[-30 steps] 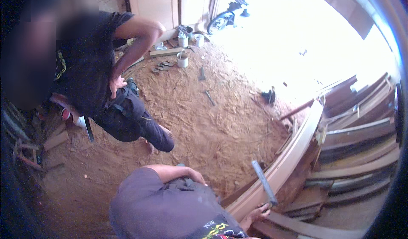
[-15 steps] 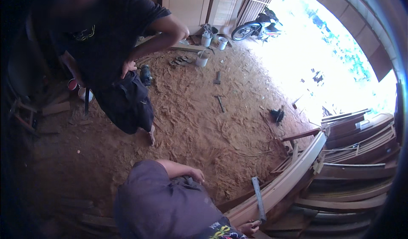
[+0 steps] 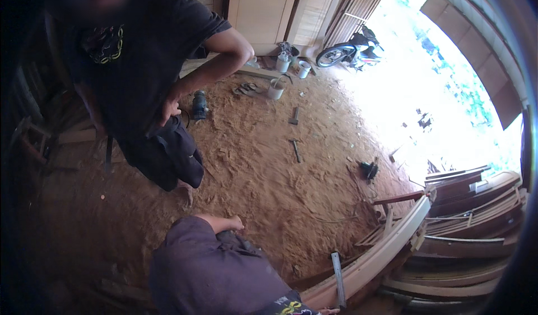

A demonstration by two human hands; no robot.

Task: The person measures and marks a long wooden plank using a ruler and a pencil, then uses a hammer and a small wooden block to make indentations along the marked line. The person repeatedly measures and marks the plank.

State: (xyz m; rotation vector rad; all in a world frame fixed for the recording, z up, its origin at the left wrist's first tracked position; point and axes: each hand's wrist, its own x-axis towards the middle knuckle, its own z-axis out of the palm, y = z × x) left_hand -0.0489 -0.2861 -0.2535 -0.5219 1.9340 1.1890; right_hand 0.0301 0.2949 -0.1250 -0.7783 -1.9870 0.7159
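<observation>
At the lower edge, my right hand (image 3: pixel 328 311) is partly cut off, its fingers closed at the base of a try square (image 3: pixel 338 278). The square's metal blade stands across a long pale timber beam (image 3: pixel 386 248), pointing away from me. My left hand (image 3: pixel 237 223) is beside my dark trousers at the bent knee, with nothing visible in it. It is small and blurred, so I cannot tell how its fingers are set. My purplish-grey shirt fills the lower middle.
A co-worker (image 3: pixel 140 63) stands at the upper left, a hand at the hip. Two hammer-like tools (image 3: pixel 295 151) and a dark power tool (image 3: pixel 368 170) lie on the dirt floor. Stacked boards (image 3: pixel 465 248) fill the right. Buckets (image 3: pixel 276 89) and a motorbike (image 3: pixel 347 51) stand farther back.
My left hand has drawn back to the left. The try square and my right hand have shifted down toward the lower edge. The view has tilted slightly.
</observation>
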